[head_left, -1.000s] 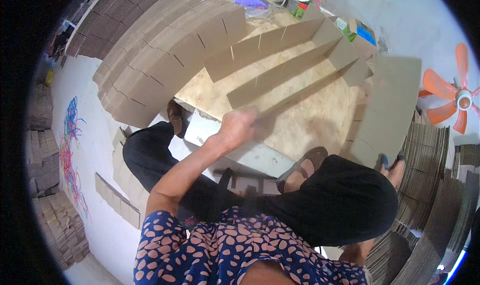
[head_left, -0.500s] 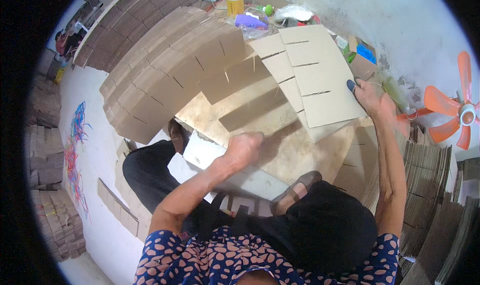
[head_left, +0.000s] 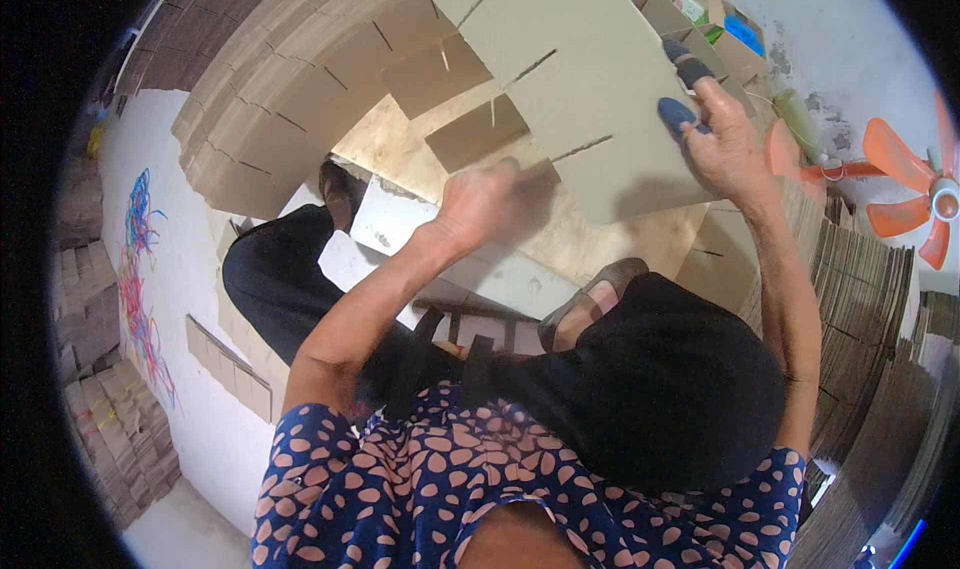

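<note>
A flat, matte, slitted tan card [head_left: 600, 94] is slanting at one o'clock, right hand [head_left: 725, 137] pinching it; left hand [head_left: 478, 207] looking blurred, fingers unreadable.

Strings [head_left: 139, 211] left, sheet [head_left: 570, 89] between, fan [head_left: 943, 204] right

Slotted sheet [head_left: 590, 94] made of smooth, matt cardboard; trousers [head_left: 670, 399] made of dull cloth; fan blades [head_left: 890, 151] made of plastic.
</note>
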`<state>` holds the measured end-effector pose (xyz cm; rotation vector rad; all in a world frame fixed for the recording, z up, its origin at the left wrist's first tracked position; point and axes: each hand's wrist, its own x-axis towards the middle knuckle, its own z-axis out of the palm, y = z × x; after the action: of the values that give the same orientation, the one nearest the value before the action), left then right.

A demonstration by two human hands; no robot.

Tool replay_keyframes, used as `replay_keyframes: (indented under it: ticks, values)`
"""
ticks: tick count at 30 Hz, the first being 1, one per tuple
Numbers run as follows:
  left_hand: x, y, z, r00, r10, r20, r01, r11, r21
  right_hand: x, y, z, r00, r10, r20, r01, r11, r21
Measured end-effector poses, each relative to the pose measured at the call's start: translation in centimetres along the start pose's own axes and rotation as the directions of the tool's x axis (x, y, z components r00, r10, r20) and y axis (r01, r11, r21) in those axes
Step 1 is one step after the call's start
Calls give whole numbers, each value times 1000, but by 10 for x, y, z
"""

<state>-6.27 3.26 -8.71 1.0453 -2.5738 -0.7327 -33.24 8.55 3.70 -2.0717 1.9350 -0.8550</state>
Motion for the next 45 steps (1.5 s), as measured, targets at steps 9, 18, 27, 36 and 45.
replay_keyframes:
  ticks: [9,18,27,36,45]
  values:
    - [0,0,4,1000,19,-21,-20,999,-50,11,-38,18,985,-16,173,10,999,35]
    - [0,2,-4,1000,-4,-14,4,1000,-12,7,-43,32,980,-16,199,6,999,53]
    - [19,-32,-38,853,100,-513,-10,985,175,5,-48,32,990,-47,133,39,998,56]
    - [21,-67,-27,959,-31,-281,30,1000,-9,1,-39,44,975,-126,181,111,989,93]
    - [91,-107,-77,872,-122,-473,233,955,183,-27,-33,62,982,35,186,-68,982,177]
